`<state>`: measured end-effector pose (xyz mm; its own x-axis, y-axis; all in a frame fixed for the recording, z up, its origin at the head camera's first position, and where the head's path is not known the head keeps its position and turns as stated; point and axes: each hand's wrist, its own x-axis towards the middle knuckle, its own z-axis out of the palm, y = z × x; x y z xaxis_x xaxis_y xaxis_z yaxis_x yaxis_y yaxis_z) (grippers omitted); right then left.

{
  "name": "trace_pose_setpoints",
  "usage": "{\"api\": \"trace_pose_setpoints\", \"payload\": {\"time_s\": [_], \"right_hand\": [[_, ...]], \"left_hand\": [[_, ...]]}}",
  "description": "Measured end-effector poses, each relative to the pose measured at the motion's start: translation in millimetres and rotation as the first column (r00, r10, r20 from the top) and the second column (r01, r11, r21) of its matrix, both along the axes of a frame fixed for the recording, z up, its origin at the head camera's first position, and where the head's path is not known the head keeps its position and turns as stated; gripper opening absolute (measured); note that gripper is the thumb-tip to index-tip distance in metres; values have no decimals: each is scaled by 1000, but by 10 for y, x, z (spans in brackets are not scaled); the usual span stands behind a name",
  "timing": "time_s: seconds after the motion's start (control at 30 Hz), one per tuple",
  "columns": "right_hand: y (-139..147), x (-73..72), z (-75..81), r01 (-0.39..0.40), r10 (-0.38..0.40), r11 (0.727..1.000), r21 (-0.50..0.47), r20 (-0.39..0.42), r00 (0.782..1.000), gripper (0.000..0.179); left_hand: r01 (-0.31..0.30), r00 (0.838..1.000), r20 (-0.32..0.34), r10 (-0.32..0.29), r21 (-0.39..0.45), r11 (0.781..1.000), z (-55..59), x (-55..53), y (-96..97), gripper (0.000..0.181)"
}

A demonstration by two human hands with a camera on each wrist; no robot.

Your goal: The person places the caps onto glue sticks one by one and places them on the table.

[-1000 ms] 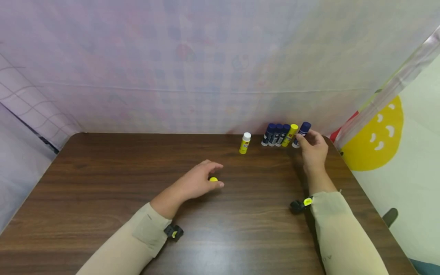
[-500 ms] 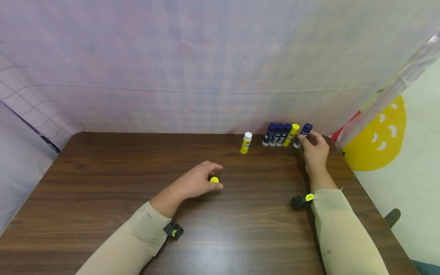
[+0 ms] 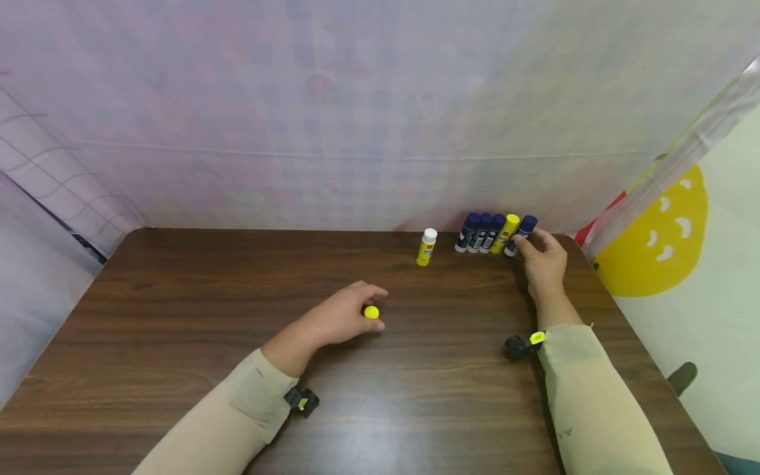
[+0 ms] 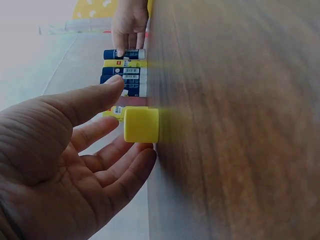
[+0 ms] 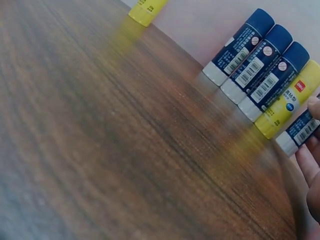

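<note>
From the head camera, a brown wooden table (image 3: pixel 178 316) stands against a pale curtain (image 3: pixel 297 132). The left hand (image 3: pixel 338 316) rests near the table's middle with its fingers loosely curved beside a small yellow cap (image 3: pixel 371 312); whether the fingertips touch the cap cannot be told here. The right hand (image 3: pixel 543 260) is at the far right edge, its fingertips pinching the blue-capped glue stick (image 3: pixel 521 233) at the right end of a row of upright sticks: three more blue-capped sticks (image 3: pixel 481 231) and a yellow-capped stick (image 3: pixel 506 232) stand packed side by side. A white-capped yellow stick (image 3: pixel 425 247) stands alone, a little left of the row. The left wrist camera shows the left hand (image 4: pixel 65 170) open, palm spread, fingers relaxed just beside the yellow cap (image 4: pixel 141 125), which sits on the table without being gripped. The right wrist camera shows the row close up, with the right hand's fingertips (image 5: pixel 310 165) against the end stick (image 5: pixel 300 132), which touches the yellow-capped stick (image 5: pixel 287 97).
</note>
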<state>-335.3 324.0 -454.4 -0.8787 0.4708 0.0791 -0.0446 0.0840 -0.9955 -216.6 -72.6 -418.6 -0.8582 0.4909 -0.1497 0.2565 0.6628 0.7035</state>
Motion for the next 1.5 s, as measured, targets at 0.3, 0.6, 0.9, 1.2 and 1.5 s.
{"api": "trace_pose_setpoints", "payload": {"time_s": [0.3,0.6,0.9,1.2,1.5], "right_hand": [[67,-69,-110,-12,12,1000,26,5,1000,43],[72,-76,-118,-26,24,997,70,41,999,42],[76,-86,-106,-44,39,994,100,52,998,43],[124,-65,-130,-60,32,976,211,134,990,50],[94,-75,-94,-64,45,986,155,125,991,49]], "left_hand": [[1,1000,10,-1,-5,1000,-18,1,-5,57],[9,1000,11,-8,-39,999,7,11,5,51],[-11,1000,5,11,-54,998,30,19,15,42],[-23,999,31,24,-47,999,26,33,30,39],[-14,1000,22,16,-73,997,19,12,11,37]]}}
